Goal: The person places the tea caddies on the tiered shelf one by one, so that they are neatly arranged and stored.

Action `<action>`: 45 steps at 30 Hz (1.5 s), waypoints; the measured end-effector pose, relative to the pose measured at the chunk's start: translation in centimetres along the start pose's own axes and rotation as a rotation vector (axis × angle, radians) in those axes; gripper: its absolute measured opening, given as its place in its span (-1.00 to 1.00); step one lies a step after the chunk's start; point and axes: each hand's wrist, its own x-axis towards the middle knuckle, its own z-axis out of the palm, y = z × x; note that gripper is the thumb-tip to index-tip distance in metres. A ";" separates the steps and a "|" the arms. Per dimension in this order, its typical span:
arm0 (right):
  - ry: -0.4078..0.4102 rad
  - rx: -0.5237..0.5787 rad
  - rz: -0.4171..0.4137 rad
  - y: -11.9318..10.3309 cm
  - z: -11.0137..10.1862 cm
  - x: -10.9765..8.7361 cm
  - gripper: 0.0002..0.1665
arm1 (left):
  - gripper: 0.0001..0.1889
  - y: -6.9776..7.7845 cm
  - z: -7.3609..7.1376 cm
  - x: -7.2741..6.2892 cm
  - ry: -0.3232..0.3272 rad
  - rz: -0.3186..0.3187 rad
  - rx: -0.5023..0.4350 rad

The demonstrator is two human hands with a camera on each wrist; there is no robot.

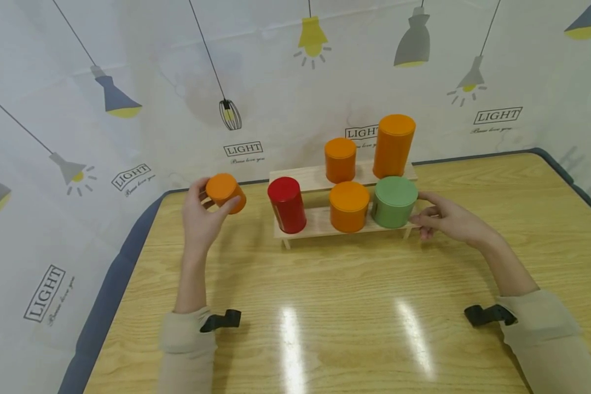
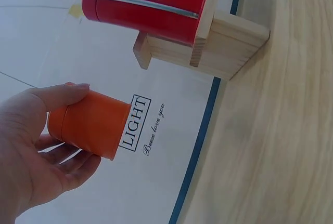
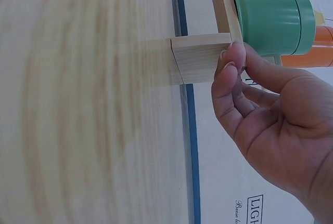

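My left hand (image 1: 200,220) grips a small orange canister (image 1: 225,190), held above the table to the left of a two-tier wooden rack (image 1: 316,223). In the left wrist view, thumb and fingers wrap around the orange canister's lidded end. At the rack's right end, my right hand (image 1: 455,221) pinches the end of the lower plank with curled fingers, close beside a green canister (image 1: 396,203). That lower tier also bears a red canister (image 1: 289,207) on the left and a short orange canister (image 1: 348,208) between them.
On the upper tier stand a short orange canister (image 1: 340,161) and a tall orange canister (image 1: 394,148). The wood-grain table (image 1: 345,306) spreads in front of the rack. Behind hangs a white cloth (image 1: 285,82) printed with lamps.
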 end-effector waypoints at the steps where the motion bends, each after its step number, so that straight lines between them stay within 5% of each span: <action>1: 0.000 0.001 0.000 0.0 0.0 0.0 -0.19 | -0.33 0.3 0.2 0.0 0.004 0.005 -0.011; 17: -0.004 0.012 -0.001 0.0 0.1 0.0 -0.19 | -0.34 5.1 4.0 0.6 0.073 0.081 -0.186; 45: 0.003 0.010 0.012 -0.2 0.1 -0.2 -0.18 | -0.31 6.4 9.0 2.6 -0.143 -0.132 -0.216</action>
